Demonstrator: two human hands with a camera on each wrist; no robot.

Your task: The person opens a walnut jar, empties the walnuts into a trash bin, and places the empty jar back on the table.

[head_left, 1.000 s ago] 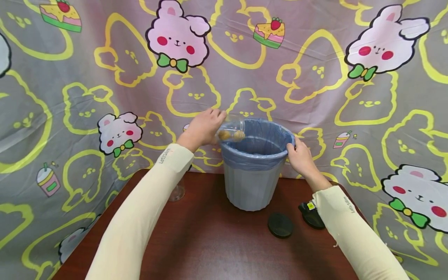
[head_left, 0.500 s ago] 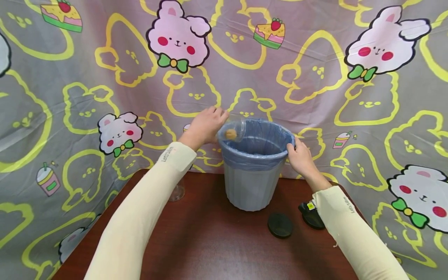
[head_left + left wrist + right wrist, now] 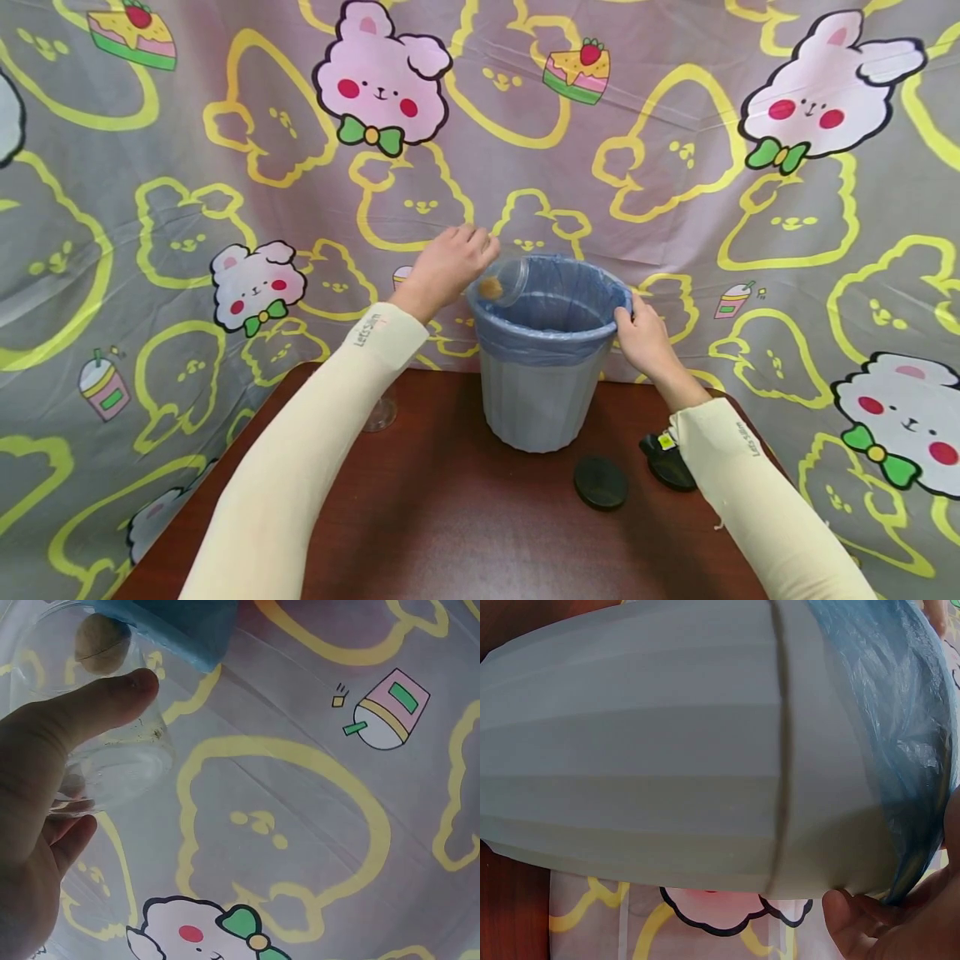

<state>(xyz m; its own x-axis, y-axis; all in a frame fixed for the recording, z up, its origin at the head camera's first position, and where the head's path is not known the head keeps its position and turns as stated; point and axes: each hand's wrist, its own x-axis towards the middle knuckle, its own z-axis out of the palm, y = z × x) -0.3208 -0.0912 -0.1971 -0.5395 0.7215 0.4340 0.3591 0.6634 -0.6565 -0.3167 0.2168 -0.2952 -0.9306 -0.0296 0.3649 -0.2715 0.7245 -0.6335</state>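
Note:
A clear jar (image 3: 513,277) is tipped over the left rim of a grey trash bin (image 3: 538,404), its mouth towards the inside. My left hand (image 3: 453,263) grips the jar, thumb along its side in the left wrist view. Inside the jar sits a brown, round, walnut-like thing (image 3: 103,645) with a seam. A blue plastic liner (image 3: 551,348) covers the bin's rim and folds down outside. On the bin's right side, my right hand (image 3: 645,337) holds the lined rim, its fingertips against the outer wall in the right wrist view. The bin's bottom is hidden.
On the brown table (image 3: 465,525), a round black lid (image 3: 601,482) lies in front of the bin. A black object with a yellow-green label (image 3: 670,461) is partly behind the right sleeve. A clear container (image 3: 381,413) stands beside the left arm. Patterned cloth (image 3: 525,183) hangs behind.
My left hand has risen slightly and moved right, tipping the jar further over the bin. One second ago two brown things showed in the jar; now one shows. The right hand stays put.

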